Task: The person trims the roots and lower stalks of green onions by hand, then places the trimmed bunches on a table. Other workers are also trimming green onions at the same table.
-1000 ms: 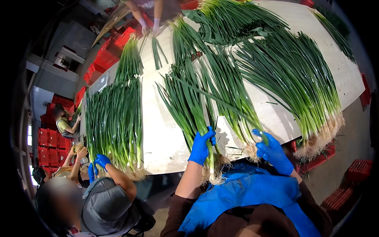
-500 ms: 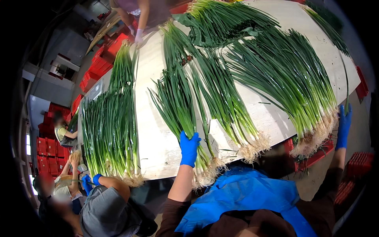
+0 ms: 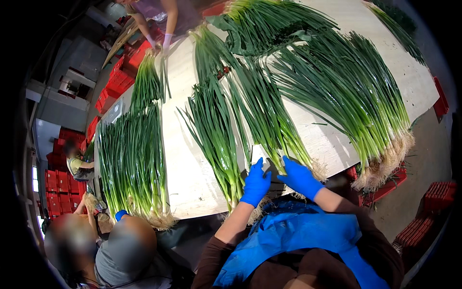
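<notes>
My left hand (image 3: 256,185), in a blue glove, is at the table's near edge beside the root end of a scallion bunch (image 3: 215,139). Its fingers point away from me, slightly apart, and no stalk shows clearly in them. My right hand (image 3: 302,179), gloved the same, reaches left over the white stems of the neighbouring scallion bunch (image 3: 269,115). Its forefinger and thumb are apart, touching or just above those stems. Pale roots (image 3: 317,169) of that bunch stick out beyond my right hand.
A large pile of scallions (image 3: 356,101) lies to the right, another row (image 3: 132,164) to the left, on a pale table (image 3: 185,192). Co-workers stand close at left and across the far side. Red crates (image 3: 62,185) are stacked left; more red crates (image 3: 426,219) stand right.
My right hand has come from the far right, where a long green leaf hung by it, to the middle. My left hand has let go of the scallion bunch and shifted right.
</notes>
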